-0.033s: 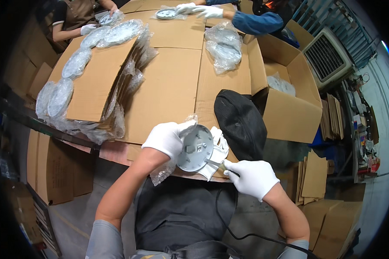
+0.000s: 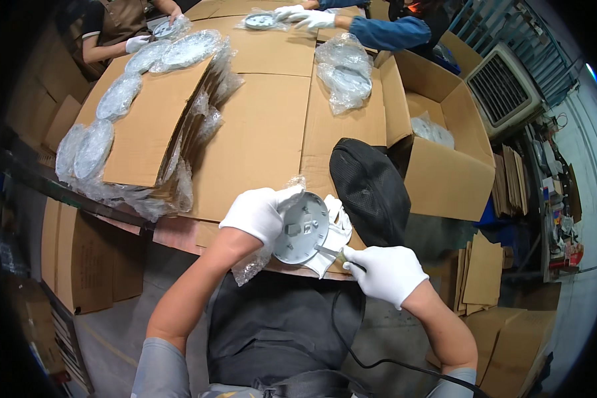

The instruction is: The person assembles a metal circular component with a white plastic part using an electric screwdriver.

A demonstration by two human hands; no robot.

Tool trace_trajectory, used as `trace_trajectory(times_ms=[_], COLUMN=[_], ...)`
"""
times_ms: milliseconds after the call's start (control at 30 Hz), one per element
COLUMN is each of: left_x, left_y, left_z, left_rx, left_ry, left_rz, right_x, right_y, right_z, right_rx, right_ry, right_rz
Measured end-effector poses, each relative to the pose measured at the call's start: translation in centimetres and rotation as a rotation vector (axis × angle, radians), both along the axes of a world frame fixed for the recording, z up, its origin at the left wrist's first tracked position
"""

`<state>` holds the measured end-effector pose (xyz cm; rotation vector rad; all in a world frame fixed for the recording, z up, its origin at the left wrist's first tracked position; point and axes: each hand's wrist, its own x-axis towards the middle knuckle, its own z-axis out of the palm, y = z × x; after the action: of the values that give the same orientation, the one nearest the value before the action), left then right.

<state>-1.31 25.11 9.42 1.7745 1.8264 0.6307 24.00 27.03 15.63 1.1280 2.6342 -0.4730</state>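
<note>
My left hand (image 2: 253, 215), in a white glove, grips the upper left rim of a round grey disc-shaped part (image 2: 297, 232) with small raised features on its face. Crumpled clear plastic wrap (image 2: 251, 266) hangs by that hand and under the disc. In my gloved right hand (image 2: 390, 273) is a small flat-bladed tool (image 2: 331, 253), held by its yellowish-green handle. Its blade tip reaches the disc's lower right edge; whether it touches cannot be told. Beneath the disc, a loose white glove (image 2: 338, 229) lies at the table edge.
A black mesh-covered item (image 2: 370, 189) lies right of the disc. Left stands a cardboard stack (image 2: 146, 126) topped with plastic-wrapped discs (image 2: 93, 149). Beyond are more wrapped parts (image 2: 343, 73) and an open carton (image 2: 448, 176). Two co-workers handle discs at the far side; one wears blue sleeves (image 2: 391, 33).
The blue-sleeved co-worker's gloved hands have shifted slightly. My own hands, the disc and the tool show no clear movement.
</note>
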Motion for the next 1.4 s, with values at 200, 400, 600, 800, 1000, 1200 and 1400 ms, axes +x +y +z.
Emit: trace_trajectory(times_ms=[200,400,600,800,1000,1200,1400], left_x=[0.0,-1.7,0.4,5.1,0.6,-0.8,0.3], left_y=[-0.2,0.0,-1.0,-5.5,-2.4,0.8,2.6], left_z=[-0.5,-3.0,-5.4,-8.1,-2.3,1.5,3.6], left_rx=[0.057,-0.007,0.132,0.449,0.177,-0.185,-0.256], left_ry=[-0.034,-0.2,-0.461,-0.583,-0.336,-0.022,0.134], left_rz=[-0.031,0.048,0.444,0.604,0.377,0.054,-0.101], right_x=[-1.1,2.2,2.9,2.1,3.6,2.8,1.4], right_y=[-0.1,-2.1,-4.5,-5.5,-4.3,-1.0,0.4], right_z=[-0.6,-6.1,-9.7,-10.1,-5.7,-2.9,-1.9], right_rx=[0.01,0.063,0.059,-0.101,0.022,0.291,0.215], right_ry=[-0.077,0.289,0.554,0.601,0.572,0.368,0.228], right_rz=[0.009,-0.136,-0.359,-0.477,-0.289,-0.024,0.045])
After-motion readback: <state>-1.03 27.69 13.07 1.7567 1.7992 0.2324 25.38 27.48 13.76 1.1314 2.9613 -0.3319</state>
